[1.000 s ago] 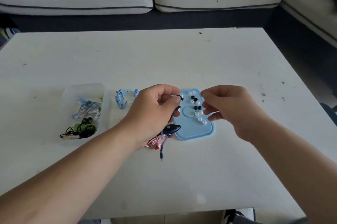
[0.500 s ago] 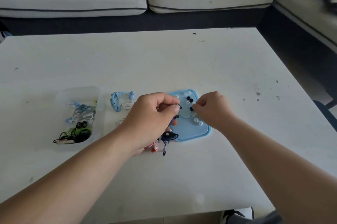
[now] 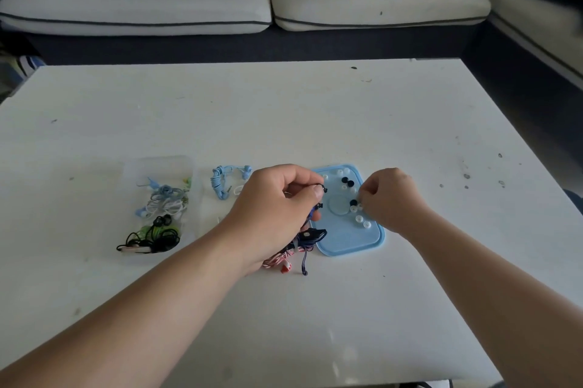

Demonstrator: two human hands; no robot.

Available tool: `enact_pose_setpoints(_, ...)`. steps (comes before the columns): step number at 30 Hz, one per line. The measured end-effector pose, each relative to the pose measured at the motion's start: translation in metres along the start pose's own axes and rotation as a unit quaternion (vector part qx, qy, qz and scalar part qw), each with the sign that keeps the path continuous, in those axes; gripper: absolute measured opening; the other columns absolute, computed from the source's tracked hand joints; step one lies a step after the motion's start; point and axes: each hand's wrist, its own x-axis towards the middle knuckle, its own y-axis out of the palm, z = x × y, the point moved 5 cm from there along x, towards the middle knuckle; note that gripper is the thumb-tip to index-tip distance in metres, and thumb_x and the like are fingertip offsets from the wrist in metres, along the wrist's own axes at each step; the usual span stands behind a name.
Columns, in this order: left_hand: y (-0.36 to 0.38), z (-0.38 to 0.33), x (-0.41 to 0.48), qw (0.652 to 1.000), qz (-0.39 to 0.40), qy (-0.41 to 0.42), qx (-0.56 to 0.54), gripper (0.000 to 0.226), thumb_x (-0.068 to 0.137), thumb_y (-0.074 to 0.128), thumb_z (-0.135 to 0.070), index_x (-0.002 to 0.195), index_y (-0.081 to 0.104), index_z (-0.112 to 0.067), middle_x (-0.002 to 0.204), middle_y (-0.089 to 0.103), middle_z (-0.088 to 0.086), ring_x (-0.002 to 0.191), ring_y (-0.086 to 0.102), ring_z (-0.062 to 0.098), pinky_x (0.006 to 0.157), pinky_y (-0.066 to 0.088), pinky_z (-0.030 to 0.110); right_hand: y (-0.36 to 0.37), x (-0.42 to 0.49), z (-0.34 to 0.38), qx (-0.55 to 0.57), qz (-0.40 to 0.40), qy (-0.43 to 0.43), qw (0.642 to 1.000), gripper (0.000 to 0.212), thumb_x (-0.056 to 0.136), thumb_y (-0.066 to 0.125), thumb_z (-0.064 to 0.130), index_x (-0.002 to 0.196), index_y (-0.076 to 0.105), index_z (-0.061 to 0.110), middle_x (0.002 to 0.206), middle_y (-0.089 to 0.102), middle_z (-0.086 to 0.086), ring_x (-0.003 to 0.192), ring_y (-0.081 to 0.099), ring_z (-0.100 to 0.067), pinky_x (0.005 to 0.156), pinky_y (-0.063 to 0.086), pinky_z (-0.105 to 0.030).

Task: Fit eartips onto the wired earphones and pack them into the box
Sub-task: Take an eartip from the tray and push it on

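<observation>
box (image 3: pixel 164 198): clear, on the bench (image 3: pixel 284 109) at the left, well apart from the hands; it holds coiled earphones in white, pale blue, green and black. Not moved in the last second.
blue set (image 3: pixel 222 182): a coiled light-blue earphone lying on the bench between the box and the left hand, untouched.
left hand (image 3: pixel 277 207): closed around a dark earphone (image 3: pixel 323 189), thumb and forefinger pinching it so the small black bud pokes out toward the tray. Its grip and place look the same as a second ago. The dark cable (image 3: pixel 304 261) hangs below the fist onto the bench.
red set (image 3: pixel 280 261): a red-and-white earphone lies partly under the left wrist, beside the dark cable.
tray (image 3: pixel 350 242): light blue, just right of the left hand, with loose white and black eartips scattered on it.
black tip (image 3: pixel 353 202): sits on the tray right at the right hand's fingertips.
right hand (image 3: pixel 391 201): this is what changed. A second ago it hovered open-fingered above the tray; now it has dropped and curled, fingertips pinched narrow at the cluster of tips. Whether it already holds a tip I cannot tell; the fingers hide it.
meaning: the step in hand looks like picking a black tip to match the dark bud. Fitting is not yet done, and this earphone has still to go into the box.
</observation>
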Motion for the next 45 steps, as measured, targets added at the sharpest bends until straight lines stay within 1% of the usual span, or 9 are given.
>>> enact_pose_setpoints(3, -0.002, -0.001, 0.001, 1.000, -0.003, 0.002, -0.006, 0.013, 0.099, 0.065, -0.012, 0.103, 0.075, -0.019, 0.085, 0.076, 0.005, 0.065, 0.070, 0.005, 0.063, 0.056, 0.019, -0.017, -0.009, 0.011, 0.031, -0.035, -0.030, 0.998, 0.016, 0.091, 0.056, 0.009, 0.083, 0.069, 0.006, 0.079, 0.072, -0.013, 0.060, 0.059, -0.023, 0.054, 0.049, -0.028)
enact_pose_setpoints(5, -0.004, -0.003, 0.002, 1.000, -0.008, 0.003, -0.011, 0.013, 0.100, 0.065, -0.012, 0.105, 0.075, -0.019, 0.085, 0.076, 0.002, 0.062, 0.069, 0.003, 0.060, 0.052, 0.016, -0.025, -0.024, 0.025, 0.171, -0.006, -0.026, 0.985, 0.011, 0.092, 0.063, 0.010, 0.089, 0.074, 0.010, 0.078, 0.076, -0.010, 0.066, 0.069, -0.026, 0.066, 0.060, -0.035)
enact_pose_setpoints(8, -0.008, -0.004, 0.005, 0.999, -0.028, 0.006, -0.019, 0.015, 0.100, 0.066, -0.013, 0.108, 0.075, -0.021, 0.087, 0.079, 0.000, 0.070, 0.073, 0.007, 0.065, 0.055, 0.020, -0.025, -0.050, 0.049, 0.424, 0.111, -0.011, 0.899, 0.011, 0.091, 0.069, -0.003, 0.099, 0.074, 0.000, 0.084, 0.076, -0.019, 0.074, 0.073, -0.027, 0.078, 0.064, -0.036)
enact_pose_setpoints(11, -0.010, -0.008, 0.006, 0.998, -0.043, 0.018, -0.029, 0.014, 0.099, 0.067, -0.012, 0.106, 0.077, -0.020, 0.083, 0.080, 0.001, 0.069, 0.072, 0.006, 0.064, 0.054, 0.017, -0.024, -0.063, 0.058, 0.495, 0.162, -0.012, 0.854, 0.015, 0.092, 0.066, -0.007, 0.106, 0.072, -0.006, 0.086, 0.075, -0.020, 0.076, 0.073, -0.024, 0.075, 0.064, -0.031)
enact_pose_setpoints(17, -0.010, -0.012, 0.004, 0.997, -0.049, 0.037, -0.046, 0.017, 0.097, 0.070, -0.012, 0.110, 0.077, -0.021, 0.083, 0.078, -0.006, 0.062, 0.068, 0.001, 0.061, 0.051, 0.013, -0.023, -0.065, 0.063, 0.531, 0.183, -0.014, 0.828, 0.015, 0.094, 0.059, -0.008, 0.106, 0.069, -0.008, 0.085, 0.074, -0.021, 0.072, 0.075, -0.024, 0.071, 0.063, -0.027)
enact_pose_setpoints(31, -0.012, -0.014, 0.005, 0.998, -0.027, 0.058, -0.009, 0.015, 0.099, 0.068, -0.015, 0.105, 0.079, -0.023, 0.072, 0.074, -0.008, 0.062, 0.064, 0.002, 0.067, 0.052, 0.020, -0.025, -0.066, 0.067, 0.524, 0.213, -0.043, 0.823, 0.017, 0.093, 0.059, -0.007, 0.103, 0.073, -0.006, 0.086, 0.075, -0.023, 0.080, 0.077, -0.031, 0.071, 0.062, -0.027)
enact_pose_setpoints(35, -0.011, -0.015, 0.004, 0.998, -0.017, 0.054, -0.017, 0.014, 0.099, 0.067, -0.015, 0.103, 0.079, -0.022, 0.076, 0.077, -0.001, 0.065, 0.068, 0.009, 0.067, 0.058, 0.028, -0.025, -0.065, 0.067, 0.531, 0.219, -0.046, 0.817, 0.017, 0.093, 0.057, -0.006, 0.101, 0.073, -0.005, 0.083, 0.075, -0.022, 0.073, 0.076, -0.027, 0.068, 0.061, -0.026)
enact_pose_setpoints(39, -0.009, -0.015, 0.003, 0.998, 0.003, 0.049, -0.026, 0.015, 0.100, 0.066, -0.014, 0.103, 0.079, -0.021, 0.086, 0.079, 0.006, 0.080, 0.076, 0.017, 0.078, 0.062, 0.040, -0.025, -0.063, 0.067, 0.526, 0.225, -0.049, 0.819, 0.021, 0.080, 0.068, 0.005, 0.099, 0.074, -0.004, 0.079, 0.072, -0.019, 0.067, 0.072, -0.024, 0.066, 0.060, -0.027)
enact_pose_setpoints(45, -0.010, -0.017, 0.001, 0.998, 0.000, 0.053, -0.027, 0.014, 0.099, 0.067, -0.014, 0.098, 0.079, -0.022, 0.083, 0.079, 0.004, 0.072, 0.072, 0.009, 0.069, 0.059, 0.028, -0.023, -0.061, 0.065, 0.528, 0.237, -0.051, 0.814, 0.025, 0.078, 0.069, 0.007, 0.100, 0.073, -0.005, 0.077, 0.071, -0.017, 0.068, 0.070, -0.022, 0.066, 0.060, -0.026)
